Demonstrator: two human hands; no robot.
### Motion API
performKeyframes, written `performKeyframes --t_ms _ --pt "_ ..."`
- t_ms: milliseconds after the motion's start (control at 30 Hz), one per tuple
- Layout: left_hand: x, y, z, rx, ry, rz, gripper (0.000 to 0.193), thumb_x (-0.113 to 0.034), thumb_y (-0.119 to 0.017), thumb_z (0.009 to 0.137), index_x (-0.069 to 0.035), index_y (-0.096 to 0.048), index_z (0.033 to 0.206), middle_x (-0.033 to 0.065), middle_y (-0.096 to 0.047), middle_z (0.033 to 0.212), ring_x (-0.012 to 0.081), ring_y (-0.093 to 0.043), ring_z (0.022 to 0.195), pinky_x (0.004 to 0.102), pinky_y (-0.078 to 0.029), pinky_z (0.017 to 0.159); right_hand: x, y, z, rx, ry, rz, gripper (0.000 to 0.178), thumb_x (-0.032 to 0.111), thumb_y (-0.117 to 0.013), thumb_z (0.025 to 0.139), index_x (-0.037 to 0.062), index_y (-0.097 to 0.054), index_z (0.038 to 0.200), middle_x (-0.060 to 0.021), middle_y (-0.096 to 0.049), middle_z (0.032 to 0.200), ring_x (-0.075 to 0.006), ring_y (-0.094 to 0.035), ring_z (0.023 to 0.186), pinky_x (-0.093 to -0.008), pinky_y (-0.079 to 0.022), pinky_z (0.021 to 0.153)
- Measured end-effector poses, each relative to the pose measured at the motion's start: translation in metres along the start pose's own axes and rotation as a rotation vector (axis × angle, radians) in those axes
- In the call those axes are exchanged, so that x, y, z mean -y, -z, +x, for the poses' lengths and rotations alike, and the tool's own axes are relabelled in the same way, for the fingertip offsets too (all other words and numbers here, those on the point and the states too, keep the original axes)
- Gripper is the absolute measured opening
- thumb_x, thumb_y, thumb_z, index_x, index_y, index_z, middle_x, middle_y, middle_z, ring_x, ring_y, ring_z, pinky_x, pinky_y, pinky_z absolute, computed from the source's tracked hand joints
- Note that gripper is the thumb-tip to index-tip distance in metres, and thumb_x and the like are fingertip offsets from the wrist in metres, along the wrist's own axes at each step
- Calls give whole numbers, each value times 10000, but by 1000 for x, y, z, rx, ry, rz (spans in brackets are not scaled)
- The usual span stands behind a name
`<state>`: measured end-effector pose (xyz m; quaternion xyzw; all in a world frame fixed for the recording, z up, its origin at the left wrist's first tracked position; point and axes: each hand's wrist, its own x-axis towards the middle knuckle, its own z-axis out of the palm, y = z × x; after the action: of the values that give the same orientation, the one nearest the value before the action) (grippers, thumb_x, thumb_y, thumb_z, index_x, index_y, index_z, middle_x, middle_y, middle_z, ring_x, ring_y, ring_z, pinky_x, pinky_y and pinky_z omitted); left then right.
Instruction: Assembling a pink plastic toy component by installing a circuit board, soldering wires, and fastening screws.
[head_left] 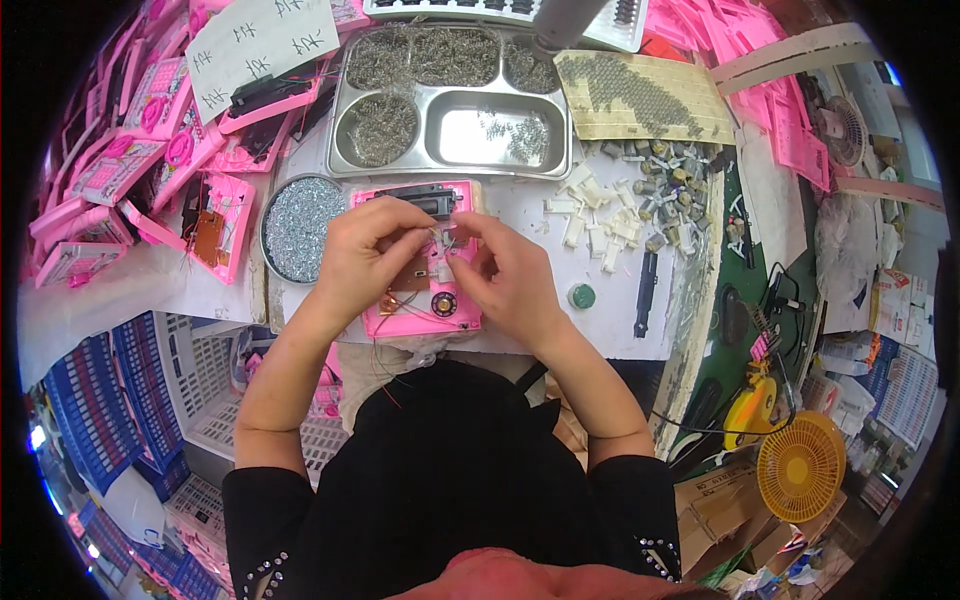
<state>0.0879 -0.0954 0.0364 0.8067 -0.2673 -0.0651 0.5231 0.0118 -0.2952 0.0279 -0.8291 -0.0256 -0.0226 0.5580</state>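
The pink casing [405,323] lies on the table at the near side of the metal tray [450,170], just beside it. Over this casing, the left hand [368,250] has its thumb and forefinger almost together; the right hand [512,277] keeps these a little apart. What each one has hold of, I cannot tell. A dish [264,235] of screws is near the tray's near left corner; white plastic parts [598,241] lie near its right one.
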Motion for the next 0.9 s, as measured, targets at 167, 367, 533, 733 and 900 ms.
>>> performKeyframes --t_ms 167,367,533,733,900 --pt "1 -5 -7 -59 214 -132 83 -8 -732 909 4 -719 990 67 -717 874 75 -679 680 225 -526 590 -4 -2 13 -69 363 -333 197 71 -764 821 41 -698 1004 -88 -672 928 -277 -664 792 -376 -546 668" --pt "-1 -11 -5 -39 197 -158 72 -21 -737 917 5 -710 979 48 -683 845 71 -653 651 236 -508 577 8 -7 -8 17 394 -454 170 55 -758 779 78 -679 928 -74 -643 874 -290 -623 796 -418 -532 689" --pt "-1 -10 -5 -33 54 -31 94 -21 -741 904 5 -708 988 68 -669 866 112 -648 675 269 -510 602 23 -20 -50 249 461 -221 191 49 -763 775 83 -687 947 -66 -668 920 -275 -637 815 -408 -539 706" --pt "-3 -13 -4 -63 -5 19 110 -30 -744 886 -2 -708 986 95 -671 877 191 -660 711 298 -511 618 -6 18 7 -99 376 -419 144 62 -746 791 91 -659 902 -59 -637 927 -274 -629 893 -385 -539 717" --pt "-4 -14 -4 -67 -41 67 109 -38 -745 877 -20 -707 978 100 -669 883 223 -659 729 321 -508 617 -18 17 16 -23 442 -511 168 77 -764 768 91 -671 907 -50 -643 959 -274 -612 888 -383 -535 718"
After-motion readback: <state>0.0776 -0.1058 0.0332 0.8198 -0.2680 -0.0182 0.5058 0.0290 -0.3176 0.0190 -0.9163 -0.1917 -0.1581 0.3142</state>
